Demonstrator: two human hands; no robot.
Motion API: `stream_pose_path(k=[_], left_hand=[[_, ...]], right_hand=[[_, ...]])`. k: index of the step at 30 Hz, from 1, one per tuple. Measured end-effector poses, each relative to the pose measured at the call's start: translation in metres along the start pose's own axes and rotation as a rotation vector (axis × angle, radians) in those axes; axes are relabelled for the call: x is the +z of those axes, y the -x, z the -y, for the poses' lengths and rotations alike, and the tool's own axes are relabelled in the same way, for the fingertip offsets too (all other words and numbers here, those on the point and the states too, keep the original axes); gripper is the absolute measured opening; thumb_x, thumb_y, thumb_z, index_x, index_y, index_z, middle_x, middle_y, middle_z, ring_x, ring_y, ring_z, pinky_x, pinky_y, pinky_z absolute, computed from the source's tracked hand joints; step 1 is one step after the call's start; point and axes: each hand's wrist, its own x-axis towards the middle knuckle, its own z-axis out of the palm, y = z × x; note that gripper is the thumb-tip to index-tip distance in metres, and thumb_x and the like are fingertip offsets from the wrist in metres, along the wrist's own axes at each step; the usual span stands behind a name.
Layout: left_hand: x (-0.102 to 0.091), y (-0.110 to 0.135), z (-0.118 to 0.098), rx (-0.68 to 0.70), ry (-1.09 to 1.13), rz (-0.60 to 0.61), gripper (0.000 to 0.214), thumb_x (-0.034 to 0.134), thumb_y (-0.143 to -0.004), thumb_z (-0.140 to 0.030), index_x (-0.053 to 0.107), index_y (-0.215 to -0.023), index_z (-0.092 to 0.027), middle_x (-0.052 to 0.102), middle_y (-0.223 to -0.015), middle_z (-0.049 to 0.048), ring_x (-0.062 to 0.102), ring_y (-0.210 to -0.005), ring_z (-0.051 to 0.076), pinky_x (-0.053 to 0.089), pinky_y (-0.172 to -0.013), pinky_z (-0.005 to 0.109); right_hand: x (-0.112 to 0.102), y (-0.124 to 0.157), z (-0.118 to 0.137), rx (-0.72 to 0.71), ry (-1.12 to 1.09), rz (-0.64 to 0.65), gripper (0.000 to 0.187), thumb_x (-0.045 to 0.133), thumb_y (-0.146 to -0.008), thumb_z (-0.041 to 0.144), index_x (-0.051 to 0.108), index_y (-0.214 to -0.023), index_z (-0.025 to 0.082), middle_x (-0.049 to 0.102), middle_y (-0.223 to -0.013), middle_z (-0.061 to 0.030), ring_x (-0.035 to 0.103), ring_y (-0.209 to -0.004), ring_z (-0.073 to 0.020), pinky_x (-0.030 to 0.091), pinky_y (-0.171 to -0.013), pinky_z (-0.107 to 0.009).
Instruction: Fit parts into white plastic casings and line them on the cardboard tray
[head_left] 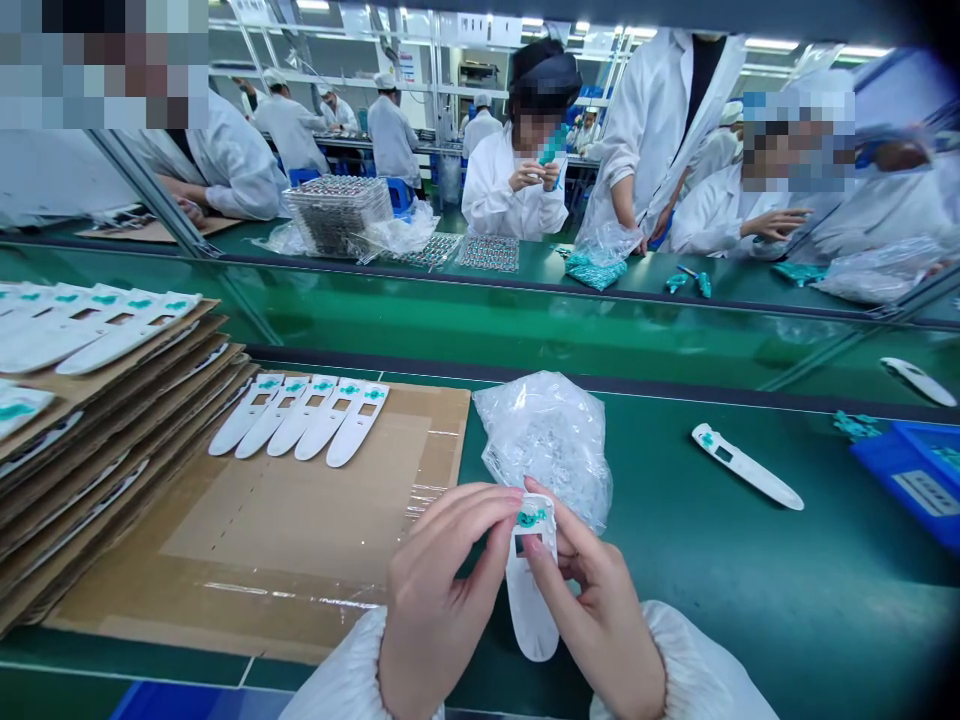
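The left hand (pixel 442 590) and the right hand (pixel 600 610) pinch a white plastic casing (pixel 529 600) from both sides above the green bench (pixel 750 580), and their fingertips (pixel 534 487) hide its upper edges, so the small teal part (pixel 531 518) is hard to make out. Its long axis goes away from the person, with the rounded end pointing toward the body. Five similar casings (pixel 300 420) lie side by side on the cardboard sheet (pixel 255 530) at left, and one plastic bag (pixel 547 440) lies just behind the hands.

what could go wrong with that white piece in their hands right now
The white plastic casing is pinched only by the fingertips of the left hand and right hand, so it might slip onto the green bench. The small teal part at its window end could pop loose. The clear plastic bag sits right behind the hands and might get knocked.
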Motion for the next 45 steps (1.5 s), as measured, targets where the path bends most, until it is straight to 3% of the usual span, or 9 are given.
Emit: stream_pose_path(k=[4, 9, 21, 30, 45], left_hand=[[0.001, 0.005, 0.003, 0.050, -0.057, 0.055, 0.027, 0.062, -0.091, 0.001, 0.068, -0.108, -0.020, 0.075, -0.113, 0.0022, 0.069, -0.109, 0.012, 0.053, -0.102, 0.024], [0.003, 0.010, 0.006, -0.025, -0.136, 0.058, 0.022, 0.062, -0.094, -0.005, 0.068, -0.108, -0.021, 0.073, -0.119, 0.0033, 0.070, -0.108, 0.012, 0.054, -0.099, 0.021], [0.005, 0.014, 0.010, -0.034, -0.144, 0.109, 0.022, 0.059, -0.095, -0.007, 0.068, -0.109, -0.022, 0.073, -0.119, 0.0026, 0.070, -0.109, 0.011, 0.053, -0.102, 0.020], [0.004, 0.015, 0.008, -0.114, -0.065, 0.115, 0.020, 0.059, -0.097, -0.011, 0.068, -0.108, -0.026, 0.071, -0.115, -0.0007, 0.069, -0.107, 0.009, 0.054, -0.097, 0.018], [0.003, 0.021, 0.011, -0.034, -0.198, 0.161, 0.023, 0.055, -0.097, -0.007, 0.065, -0.111, -0.022, 0.073, -0.118, 0.0036, 0.070, -0.110, 0.015, 0.056, -0.099, 0.025]], right_hand=[[0.001, 0.000, 0.002, -0.024, 0.003, -0.002, 0.043, 0.052, -0.104, 0.037, 0.056, -0.146, 0.027, 0.045, -0.063, 0.0064, 0.033, -0.053, -0.0095, 0.033, -0.047, -0.019], [0.002, 0.002, 0.002, -0.047, 0.029, 0.004, 0.044, 0.053, -0.103, 0.037, 0.058, -0.144, 0.023, 0.038, -0.061, 0.0077, 0.029, -0.051, -0.0087, 0.029, -0.044, -0.018], [0.002, 0.002, -0.003, -0.078, 0.098, 0.009, 0.045, 0.049, -0.104, 0.035, 0.055, -0.147, 0.020, 0.048, -0.061, 0.0065, 0.030, -0.050, -0.0083, 0.022, -0.042, -0.019], [0.002, 0.004, -0.003, -0.091, 0.120, -0.007, 0.044, 0.050, -0.104, 0.033, 0.058, -0.145, 0.017, 0.045, -0.060, 0.0066, 0.030, -0.049, -0.0087, 0.021, -0.042, -0.021], [0.005, 0.005, -0.003, -0.056, 0.121, 0.021, 0.048, 0.047, -0.104, 0.036, 0.058, -0.143, 0.011, 0.046, -0.060, 0.0057, 0.036, -0.050, -0.0094, 0.030, -0.043, -0.021]])
